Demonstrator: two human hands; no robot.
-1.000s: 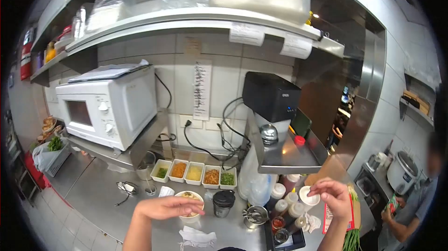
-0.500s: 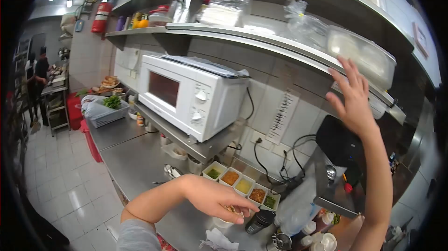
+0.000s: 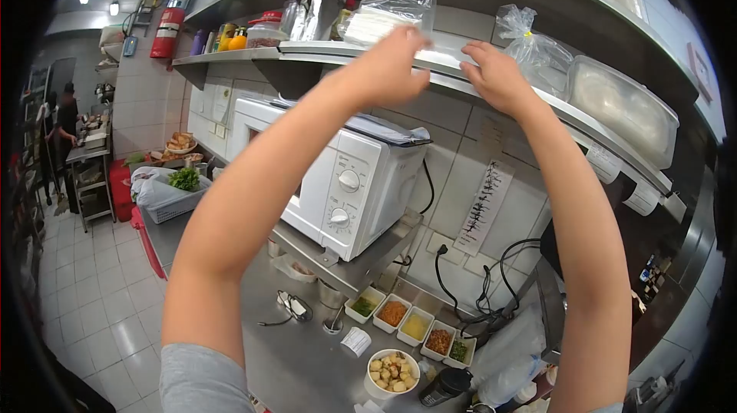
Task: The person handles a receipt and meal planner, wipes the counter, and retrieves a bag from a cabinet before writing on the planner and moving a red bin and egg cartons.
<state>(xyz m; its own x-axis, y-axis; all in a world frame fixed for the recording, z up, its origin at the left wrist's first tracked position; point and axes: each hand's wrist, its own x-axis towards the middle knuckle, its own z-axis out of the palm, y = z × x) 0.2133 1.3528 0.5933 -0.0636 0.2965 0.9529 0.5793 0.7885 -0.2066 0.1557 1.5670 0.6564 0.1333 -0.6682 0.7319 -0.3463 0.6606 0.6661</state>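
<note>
A: Hands?

B: Both raised to the steel shelf [image 3: 537, 98] above the microwave [image 3: 338, 175]. Left hand [image 3: 388, 67] is curled, fingertips on a flat clear plastic-wrapped packet [image 3: 445, 57] lying at the shelf's front edge. Right hand [image 3: 495, 75] is on the same packet from the other side, fingers bent down over it.

A: Gripping it?

B: Can't tell. Fingers are narrow and in contact, but a closed pinch isn't visible from below.

A: Neighbours on the shelf?

B: Clear bag of white stock [image 3: 384, 18] just left of the left hand, knotted bag with a yellow tie [image 3: 537, 48] just right of the right hand, then a lidded plastic tub [image 3: 626, 106].

A: Counter?

B: Bowl of croutons [image 3: 393, 372] well below, near a row of five garnish trays [image 3: 414, 326]. Black-lidded cup [image 3: 445, 386] beside the bowl.
</note>
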